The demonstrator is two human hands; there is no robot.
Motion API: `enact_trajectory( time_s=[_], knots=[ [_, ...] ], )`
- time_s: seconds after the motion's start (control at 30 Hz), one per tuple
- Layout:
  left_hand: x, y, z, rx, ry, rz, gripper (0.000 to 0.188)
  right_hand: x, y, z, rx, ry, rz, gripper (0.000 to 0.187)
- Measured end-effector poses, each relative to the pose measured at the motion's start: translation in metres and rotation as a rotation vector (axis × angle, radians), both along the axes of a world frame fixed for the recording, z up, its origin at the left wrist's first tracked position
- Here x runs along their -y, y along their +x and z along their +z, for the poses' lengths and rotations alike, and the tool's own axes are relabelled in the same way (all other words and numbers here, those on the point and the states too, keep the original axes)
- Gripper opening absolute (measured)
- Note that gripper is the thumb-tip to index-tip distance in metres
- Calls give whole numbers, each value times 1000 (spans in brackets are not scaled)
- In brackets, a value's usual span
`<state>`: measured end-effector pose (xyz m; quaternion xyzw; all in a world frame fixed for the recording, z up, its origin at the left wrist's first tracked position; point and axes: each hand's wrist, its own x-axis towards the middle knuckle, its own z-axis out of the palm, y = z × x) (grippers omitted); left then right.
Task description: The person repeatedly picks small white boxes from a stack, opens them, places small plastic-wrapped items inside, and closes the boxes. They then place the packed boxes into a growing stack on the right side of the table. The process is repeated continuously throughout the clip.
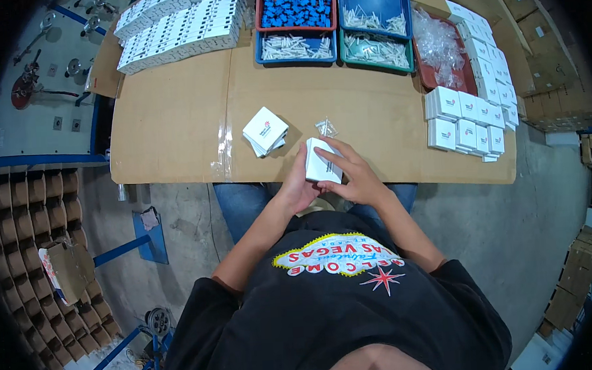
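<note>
Between my two hands, at the table's near edge, is a small white box (322, 162) with a printed face. My left hand (298, 179) grips its left side, fingers wrapped round it. Across its top and right side lie the fingers of my right hand (357, 175), also closed on it. Just beyond my fingers rests a small clear plastic bag (327, 127) with small pieces in it. Left of my hands sits a short, uneven stack of flat white boxes (266, 130).
Cardboard covers the table (172, 124). Along the back stand a red tray of blue parts (296, 4), trays of white pieces (295, 47) and a red tray of clear bags (439, 43). White boxes are stacked at back left (181, 30) and at right (463, 119).
</note>
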<state>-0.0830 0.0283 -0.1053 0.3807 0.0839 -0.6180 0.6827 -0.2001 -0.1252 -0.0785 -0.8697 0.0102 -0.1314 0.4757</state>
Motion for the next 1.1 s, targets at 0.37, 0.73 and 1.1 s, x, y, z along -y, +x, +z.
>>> enact_trajectory(
  time_s=[0.37,0.73,1.1],
  knots=[
    [2,-12,40,128,8,-2,76,4,-5,13,-61,-96,61,75],
    [-7,10,71,434,-23,-110,47,14,10,72,-40,-122,57,66],
    [-16,8,89,778,-97,-267,30,2,59,96,155,168,-268,27]
  ],
)
